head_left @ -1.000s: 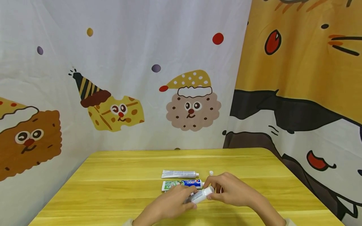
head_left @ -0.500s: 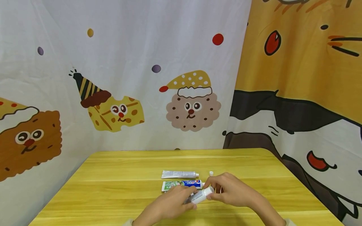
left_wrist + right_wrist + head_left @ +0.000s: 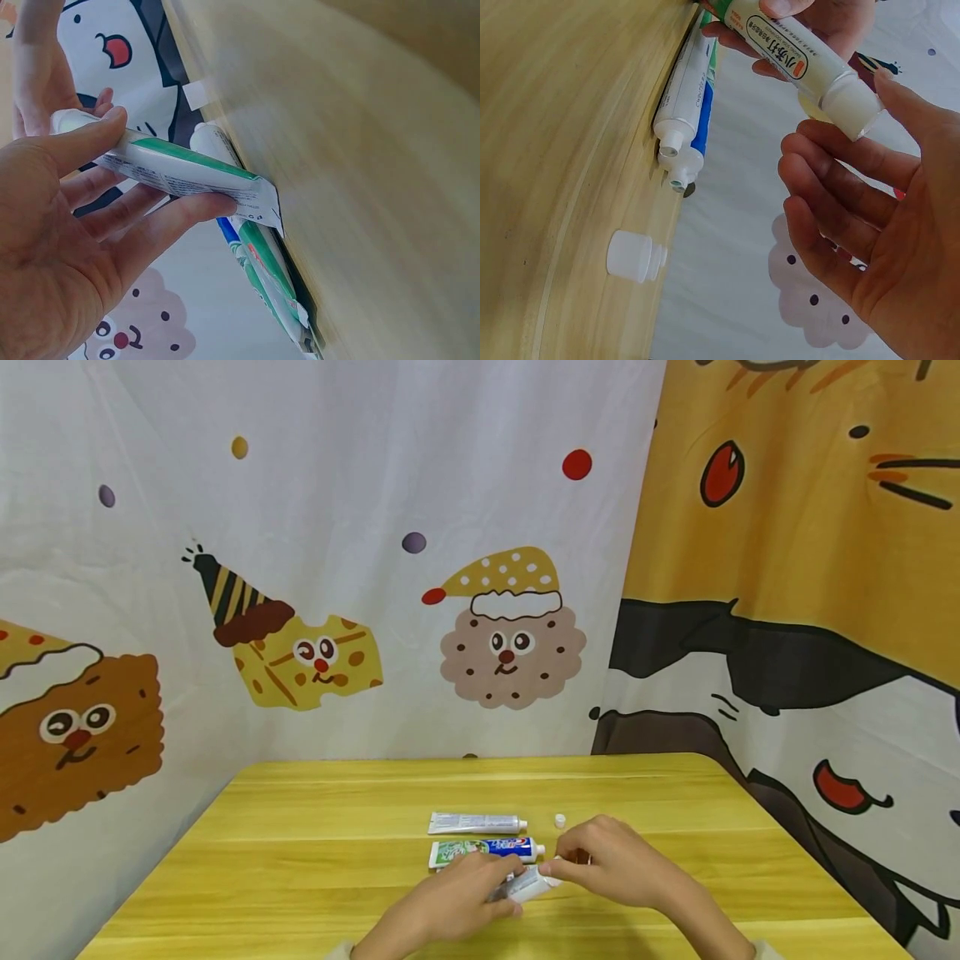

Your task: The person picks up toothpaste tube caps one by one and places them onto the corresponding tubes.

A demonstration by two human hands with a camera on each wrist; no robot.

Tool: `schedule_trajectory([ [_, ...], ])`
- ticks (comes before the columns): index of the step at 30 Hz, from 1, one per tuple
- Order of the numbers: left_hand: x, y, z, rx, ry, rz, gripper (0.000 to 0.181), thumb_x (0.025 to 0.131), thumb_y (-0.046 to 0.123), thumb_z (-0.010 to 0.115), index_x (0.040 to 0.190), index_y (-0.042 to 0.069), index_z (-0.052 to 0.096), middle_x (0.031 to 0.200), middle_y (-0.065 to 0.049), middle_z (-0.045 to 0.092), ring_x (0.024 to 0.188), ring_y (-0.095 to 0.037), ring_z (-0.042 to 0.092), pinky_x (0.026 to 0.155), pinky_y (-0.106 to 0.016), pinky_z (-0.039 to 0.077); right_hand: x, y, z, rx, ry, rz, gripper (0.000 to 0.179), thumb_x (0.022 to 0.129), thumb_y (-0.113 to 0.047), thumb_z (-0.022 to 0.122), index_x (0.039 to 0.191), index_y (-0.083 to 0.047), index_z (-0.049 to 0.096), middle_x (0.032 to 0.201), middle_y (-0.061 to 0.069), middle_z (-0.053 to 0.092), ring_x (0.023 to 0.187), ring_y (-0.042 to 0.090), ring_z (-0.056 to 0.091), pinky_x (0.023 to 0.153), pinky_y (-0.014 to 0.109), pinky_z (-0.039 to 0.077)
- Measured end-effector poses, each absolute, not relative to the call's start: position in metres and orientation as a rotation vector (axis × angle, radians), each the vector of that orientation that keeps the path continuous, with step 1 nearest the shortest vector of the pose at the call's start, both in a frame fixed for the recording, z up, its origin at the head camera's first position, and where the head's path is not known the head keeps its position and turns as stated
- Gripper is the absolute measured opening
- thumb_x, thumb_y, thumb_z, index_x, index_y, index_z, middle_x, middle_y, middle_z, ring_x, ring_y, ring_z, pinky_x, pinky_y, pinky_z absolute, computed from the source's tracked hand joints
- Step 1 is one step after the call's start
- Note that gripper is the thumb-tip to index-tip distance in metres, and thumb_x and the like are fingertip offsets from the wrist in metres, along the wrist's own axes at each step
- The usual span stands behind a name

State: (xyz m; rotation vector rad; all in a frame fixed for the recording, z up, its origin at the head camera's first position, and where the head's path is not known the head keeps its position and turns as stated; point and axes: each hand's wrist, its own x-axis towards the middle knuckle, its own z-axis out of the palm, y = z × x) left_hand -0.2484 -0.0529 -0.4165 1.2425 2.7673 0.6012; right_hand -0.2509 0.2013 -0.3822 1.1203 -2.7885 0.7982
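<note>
Above the middle of the surface (image 3: 300, 843), between its left and right edges, a white toothpaste tube (image 3: 532, 887) is held aslant in the left hand (image 3: 465, 893), thumb on one side and fingers on the other. Its capped end points toward the right edge, where the right hand (image 3: 618, 864) pinches the white cap (image 3: 853, 109) between thumb and index finger; how firmly cannot be told. The tube's contents are hidden. Just beyond the hands, toward the far edge, lies a green-and-blue tube (image 3: 483, 850) with its nozzle bare and pointing to the right edge. Farther out, near and roughly parallel to it, lies a silver-white tube (image 3: 476, 823). A loose cap (image 3: 560, 820) rests near that tube's nozzle end, toward the right edge. Past the far edge hangs a cartoon-printed curtain (image 3: 480, 460).
</note>
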Motion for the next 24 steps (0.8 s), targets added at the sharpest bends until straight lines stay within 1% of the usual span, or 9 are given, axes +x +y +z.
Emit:
schedule_trajectory([
  [2,-0.2483,-0.053,-0.4168,1.238,2.77,0.6,0.033,0.097,0.036,0.071,0.125,0.019,0.066,0.1,0.015,0.069,0.074,0.005,0.052,0.069,-0.018,0.046,-0.251,0.202,-0.3814,1.089,-2.806,0.808,0.03,0.1,-0.049,0.062,0.081,-0.028,0.071,0.066,-0.02,0.057,0.057,-0.007,0.047,0.053,0.019,0.041],
  [4,-0.2486,-0.0528,-0.417,1.232,2.777,0.591,0.034,0.097,0.037,0.071,0.126,0.019,0.066,0.1,0.015,0.068,0.074,0.004,0.051,0.069,-0.018,0.045,-0.2509,0.2036,-0.3805,1.074,-2.817,0.84,0.024,0.099,-0.049,0.065,0.094,-0.027,0.073,0.073,-0.019,0.062,0.062,-0.006,0.053,0.057,0.02,0.046],
  [6,-0.249,-0.0525,-0.4173,1.232,2.786,0.584,0.035,0.097,0.037,0.071,0.126,0.019,0.066,0.1,0.015,0.069,0.075,0.003,0.052,0.069,-0.018,0.045,-0.2505,0.2056,-0.3793,1.082,-2.815,0.878,0.025,0.097,-0.047,0.069,0.106,-0.025,0.072,0.08,-0.018,0.067,0.068,-0.005,0.059,0.061,0.021,0.052],
  [8,-0.2492,-0.0525,-0.4177,1.233,2.792,0.584,0.036,0.096,0.037,0.072,0.127,0.019,0.066,0.103,0.014,0.07,0.076,0.004,0.052,0.07,-0.018,0.046,-0.2504,0.2071,-0.3784,1.115,-2.804,0.902,0.024,0.095,-0.043,0.073,0.109,-0.024,0.071,0.081,-0.017,0.067,0.068,-0.004,0.06,0.061,0.022,0.053],
  [12,-0.2499,-0.0523,-0.4181,1.241,2.799,0.597,0.036,0.096,0.037,0.072,0.127,0.018,0.067,0.107,0.011,0.072,0.08,0.005,0.054,0.071,-0.018,0.047,-0.2503,0.2074,-0.3773,1.187,-2.78,0.904,0.017,0.095,-0.038,0.075,0.106,-0.025,0.072,0.081,-0.019,0.067,0.068,-0.005,0.06,0.061,0.021,0.054],
  [15,-0.2506,-0.0521,-0.4183,1.244,2.79,0.599,0.036,0.096,0.037,0.072,0.127,0.018,0.067,0.106,0.011,0.072,0.079,0.005,0.054,0.07,-0.017,0.047,-0.2506,0.2064,-0.3771,1.196,-2.772,0.886,0.012,0.096,-0.039,0.073,0.097,-0.027,0.072,0.077,-0.02,0.066,0.066,-0.006,0.057,0.059,0.02,0.052],
  [19,-0.2512,-0.052,-0.4189,1.238,2.773,0.597,0.037,0.096,0.037,0.072,0.127,0.018,0.066,0.107,0.013,0.071,0.079,0.005,0.054,0.07,-0.018,0.047,-0.251,0.2058,-0.378,1.168,-2.768,0.841,0.021,0.099,-0.045,0.067,0.087,-0.029,0.072,0.071,-0.022,0.063,0.062,-0.006,0.054,0.057,0.019,0.048],
  [21,-0.2511,-0.0519,-0.4191,1.234,2.775,0.59,0.036,0.097,0.038,0.071,0.127,0.019,0.066,0.107,0.014,0.071,0.079,0.005,0.054,0.071,-0.018,0.047,-0.2509,0.206,-0.3784,1.158,-2.765,0.825,0.022,0.099,-0.046,0.066,0.087,-0.029,0.073,0.07,-0.022,0.063,0.062,-0.006,0.054,0.057,0.019,0.048],
  [24,-0.2506,-0.0518,-0.4188,1.232,2.782,0.586,0.036,0.097,0.038,0.072,0.126,0.019,0.067,0.108,0.014,0.071,0.08,0.004,0.054,0.071,-0.019,0.047,-0.2508,0.2066,-0.3781,1.156,-2.765,0.821,0.019,0.097,-0.046,0.069,0.093,-0.028,0.074,0.072,-0.022,0.063,0.064,-0.006,0.056,0.059,0.019,0.05],
])
